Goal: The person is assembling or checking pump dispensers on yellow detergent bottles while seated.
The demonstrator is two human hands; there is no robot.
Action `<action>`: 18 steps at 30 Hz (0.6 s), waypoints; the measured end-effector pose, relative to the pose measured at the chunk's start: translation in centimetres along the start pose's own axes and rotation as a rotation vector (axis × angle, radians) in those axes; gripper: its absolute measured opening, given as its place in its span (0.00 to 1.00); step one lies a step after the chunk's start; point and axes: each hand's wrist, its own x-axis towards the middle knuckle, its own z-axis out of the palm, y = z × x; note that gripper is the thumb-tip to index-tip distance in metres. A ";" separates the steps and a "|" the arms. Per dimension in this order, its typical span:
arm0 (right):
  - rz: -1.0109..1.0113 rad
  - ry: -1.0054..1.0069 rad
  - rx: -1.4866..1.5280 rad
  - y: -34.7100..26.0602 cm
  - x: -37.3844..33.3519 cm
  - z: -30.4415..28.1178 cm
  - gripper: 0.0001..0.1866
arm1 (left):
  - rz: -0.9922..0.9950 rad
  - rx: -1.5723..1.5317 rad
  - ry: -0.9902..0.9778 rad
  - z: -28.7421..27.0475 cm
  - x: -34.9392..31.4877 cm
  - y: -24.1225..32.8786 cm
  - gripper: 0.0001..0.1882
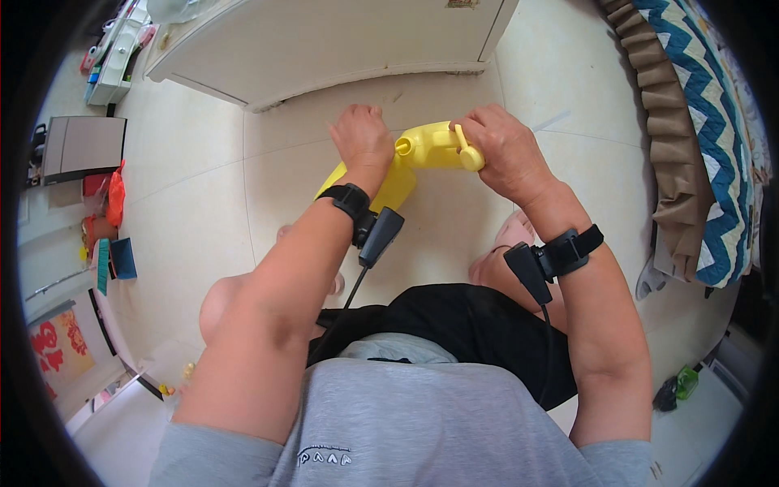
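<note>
Yellow plastic parts lie or hang between my hands, above the pale tiled floor. A broad, flat-sided yellow body (396,188) shows on both sides of my left wrist. To its right is a tube-like yellow piece (430,144) with a round opening at its left end and a rounded knob at its right. Whether the two are joined, I cannot tell. My right hand (505,152) is closed on the knobbed end of the tube-like piece. With fingers curled, my left hand (362,138) is over the yellow body; what its fingers hold is hidden.
A white cabinet (341,40) stands just ahead. On the right is a bed-like piece with a zigzag cover (706,105) and a brown ruffle. A grey box (83,148), an orange bag (116,195) and a dustpan (122,258) are at the left. My feet flank the yellow parts.
</note>
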 end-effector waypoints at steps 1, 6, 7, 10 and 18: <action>-0.001 0.004 0.006 -0.1 0.0 -0.1 0.15 | 0.001 0.001 0.005 -0.2 0.1 -0.1 0.15; 0.010 0.005 0.015 0.1 -0.4 -0.3 0.15 | -0.078 -0.080 -0.061 -1.0 -0.1 0.1 0.16; 0.003 0.010 0.019 0.0 -0.4 -0.2 0.15 | -0.079 -0.079 -0.056 -1.1 -0.3 0.1 0.16; -0.007 0.022 0.017 -0.3 -0.3 -0.3 0.15 | -0.052 -0.034 -0.024 -1.3 -0.5 0.3 0.15; -0.010 0.011 -0.002 -0.1 -0.1 -0.2 0.15 | 0.086 0.197 0.067 -0.5 -0.5 0.2 0.17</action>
